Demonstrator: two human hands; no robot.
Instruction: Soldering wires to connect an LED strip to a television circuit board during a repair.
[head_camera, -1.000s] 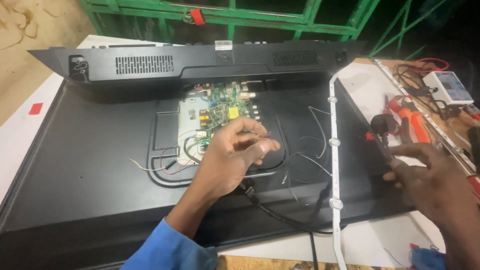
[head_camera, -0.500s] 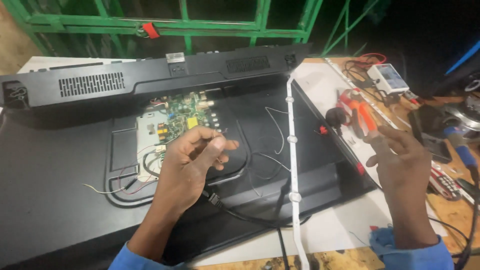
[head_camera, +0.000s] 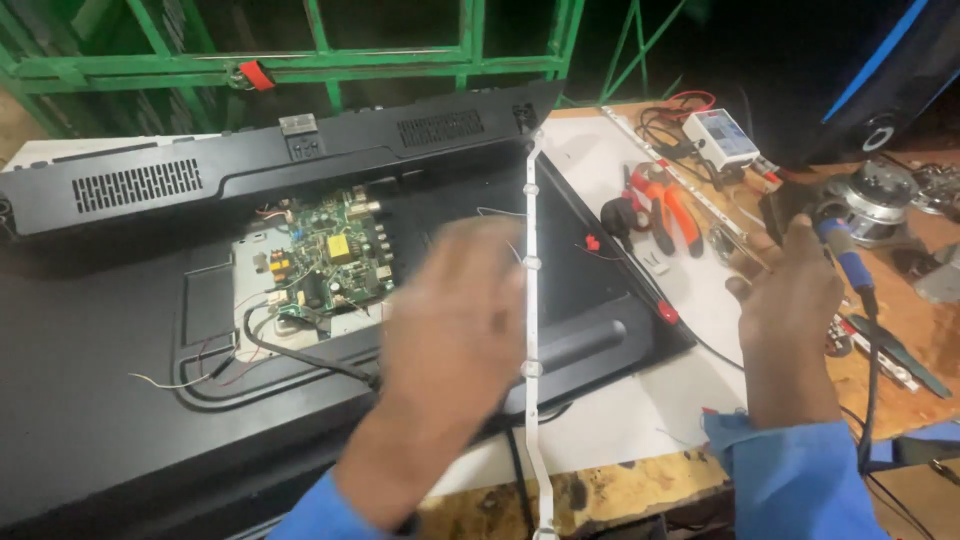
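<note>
Both hands have lifted. Left hand (head_camera: 455, 320), blurred, floats open over the black TV back (head_camera: 100, 400), off the green circuit board (head_camera: 330, 262). Right hand (head_camera: 795, 290) hangs open beside the blue-handled soldering iron (head_camera: 848, 262) on the table (head_camera: 640, 420), close enough to grab.

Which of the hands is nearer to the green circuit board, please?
Left. The left hand is just right of the green circuit board; the right hand is far off over the bench.
</note>
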